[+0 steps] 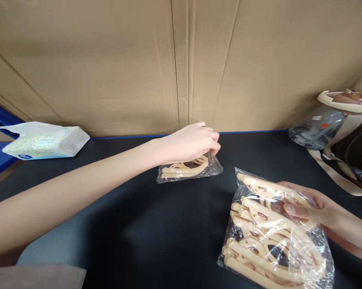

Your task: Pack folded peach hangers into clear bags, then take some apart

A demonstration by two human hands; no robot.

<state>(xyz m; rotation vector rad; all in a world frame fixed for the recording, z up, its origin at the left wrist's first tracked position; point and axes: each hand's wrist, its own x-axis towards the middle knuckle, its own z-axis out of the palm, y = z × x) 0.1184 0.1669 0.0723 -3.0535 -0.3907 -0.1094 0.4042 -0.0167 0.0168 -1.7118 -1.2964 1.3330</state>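
My left hand reaches to the back middle of the black table, its fingers curled down on the top edge of a small clear plastic bag. Cream-coloured curved plastic pieces lie inside that bag, which rests on the table. At the right, my right hand grips a larger clear bag by its right side, the thumb on top. Several cream plastic pieces with oval holes fill this bag. The fingers beneath it are mostly hidden.
A tissue pack lies at the back left. Behind the black table stands a cardboard wall. A clear bottle and a dark bag with a beige strap are at the far right.
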